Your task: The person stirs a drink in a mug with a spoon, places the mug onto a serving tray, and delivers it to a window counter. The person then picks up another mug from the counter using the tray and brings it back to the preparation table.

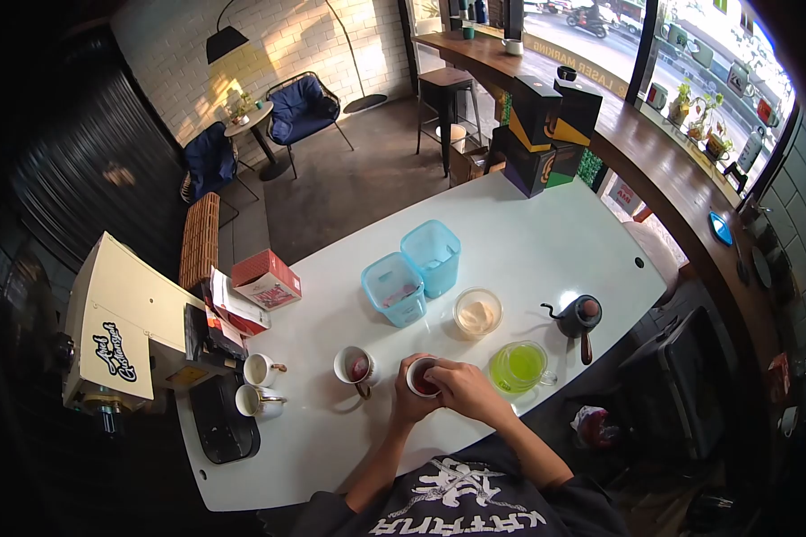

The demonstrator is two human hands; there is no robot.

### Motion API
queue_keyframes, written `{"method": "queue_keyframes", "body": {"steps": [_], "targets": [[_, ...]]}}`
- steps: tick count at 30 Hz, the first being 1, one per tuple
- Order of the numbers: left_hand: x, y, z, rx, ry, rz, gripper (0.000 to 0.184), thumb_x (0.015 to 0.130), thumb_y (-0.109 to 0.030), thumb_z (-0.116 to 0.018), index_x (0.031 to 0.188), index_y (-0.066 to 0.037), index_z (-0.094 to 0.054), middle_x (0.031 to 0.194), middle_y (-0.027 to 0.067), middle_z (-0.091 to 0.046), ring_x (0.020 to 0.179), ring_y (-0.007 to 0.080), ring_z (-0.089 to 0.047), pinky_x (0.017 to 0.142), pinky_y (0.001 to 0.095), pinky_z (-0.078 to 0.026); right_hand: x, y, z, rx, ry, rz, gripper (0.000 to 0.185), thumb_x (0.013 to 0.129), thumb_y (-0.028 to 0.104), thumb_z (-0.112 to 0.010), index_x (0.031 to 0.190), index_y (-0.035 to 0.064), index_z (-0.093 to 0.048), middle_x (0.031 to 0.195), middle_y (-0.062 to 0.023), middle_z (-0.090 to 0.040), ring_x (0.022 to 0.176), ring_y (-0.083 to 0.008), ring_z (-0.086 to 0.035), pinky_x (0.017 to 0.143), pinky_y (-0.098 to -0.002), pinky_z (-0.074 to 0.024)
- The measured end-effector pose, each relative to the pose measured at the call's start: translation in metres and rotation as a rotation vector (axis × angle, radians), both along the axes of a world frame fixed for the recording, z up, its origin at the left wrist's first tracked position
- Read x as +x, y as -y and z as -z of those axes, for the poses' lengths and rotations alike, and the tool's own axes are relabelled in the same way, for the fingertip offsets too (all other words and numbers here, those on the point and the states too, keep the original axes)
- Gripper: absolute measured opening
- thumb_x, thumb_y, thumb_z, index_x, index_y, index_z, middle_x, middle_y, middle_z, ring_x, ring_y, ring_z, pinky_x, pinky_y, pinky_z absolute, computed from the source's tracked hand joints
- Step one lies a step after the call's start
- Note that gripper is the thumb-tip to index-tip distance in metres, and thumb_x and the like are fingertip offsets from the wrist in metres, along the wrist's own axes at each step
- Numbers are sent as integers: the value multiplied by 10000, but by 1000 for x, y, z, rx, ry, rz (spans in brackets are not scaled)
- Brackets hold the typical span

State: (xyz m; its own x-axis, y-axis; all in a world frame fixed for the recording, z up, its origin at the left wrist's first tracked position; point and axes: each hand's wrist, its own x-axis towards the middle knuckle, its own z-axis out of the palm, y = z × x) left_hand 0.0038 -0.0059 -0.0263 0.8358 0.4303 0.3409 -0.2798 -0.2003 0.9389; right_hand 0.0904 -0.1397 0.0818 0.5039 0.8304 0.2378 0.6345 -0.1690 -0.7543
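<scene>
My left hand (408,404) is wrapped around a cup (414,383) with a pale rim and dark reddish contents, close to the table's front edge. My right hand (467,392) reaches over from the right, fingers pinched together at the cup's mouth; what they hold, if anything, is hidden. Left of the hands stands a white cup (341,357) with a brownish handle and a reddish lump inside. To the right is a glass jug (521,369) of bright green liquid. Behind it sits a clear round tub (477,313) with something cream-coloured in it.
Two blue plastic containers (432,259) stand mid-table on the white table (331,268). A dark hand grinder (582,315) is at right. Two more white cups (258,370), a red box (267,279) and a cream machine (125,313) are at left. Black boxes (546,134) are stacked at the far end.
</scene>
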Motion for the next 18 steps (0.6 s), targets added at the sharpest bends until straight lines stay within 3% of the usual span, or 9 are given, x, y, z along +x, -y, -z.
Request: {"method": "queue_keyframes", "body": {"steps": [6, 8, 11, 15, 18], "targets": [[-1, -1, 2, 29, -6, -3, 817, 596, -138, -916, 1282, -45, -480, 1108, 115, -663, 1003, 220, -666, 900, 359, -548, 3, 8, -10, -73, 52, -50, 166, 724, 16, -639, 889, -3, -648, 934, -162, -657, 818, -391, -660, 709, -471, -528], [-1, 0, 3, 16, -21, -10, 811, 601, -140, -912, 1281, -42, -481, 1107, 115, -661, 1008, 219, -664, 904, 356, -545, 4, 8, -7, -143, 41, 13, 229, 789, 12, -601, 1008, 6, -667, 921, -163, -647, 813, -388, -643, 720, -464, -523], [-1, -1, 4, 35, -23, -25, 812, 602, -144, -913, 1281, -39, -482, 1108, 113, -658, 1015, 215, -660, 908, 357, -543, 2, 5, -4, -86, 28, 79, 225, 799, 11, -597, 1014, 8, -664, 906, -159, -636, 792, -384, -638, 707, -461, -519], [0, -1, 1, 22, 5, -11, 822, 599, -155, -921, 1283, -39, -481, 1121, 114, -656, 1023, 211, -655, 914, 359, -540, -2, 3, -7, -88, -6, 90, 222, 795, 17, -602, 1009, 4, -662, 916, -156, -638, 803, -379, -643, 714, -456, -523], [-1, 0, -2, 14, 4, -9, 830, 595, -161, -928, 1284, -39, -482, 1120, 115, -659, 1021, 212, -658, 910, 359, -543, -2, 2, -2, -24, 6, 42, 179, 726, 20, -650, 904, 3, -653, 921, -170, -648, 811, -397, -657, 709, -464, -529]]}}
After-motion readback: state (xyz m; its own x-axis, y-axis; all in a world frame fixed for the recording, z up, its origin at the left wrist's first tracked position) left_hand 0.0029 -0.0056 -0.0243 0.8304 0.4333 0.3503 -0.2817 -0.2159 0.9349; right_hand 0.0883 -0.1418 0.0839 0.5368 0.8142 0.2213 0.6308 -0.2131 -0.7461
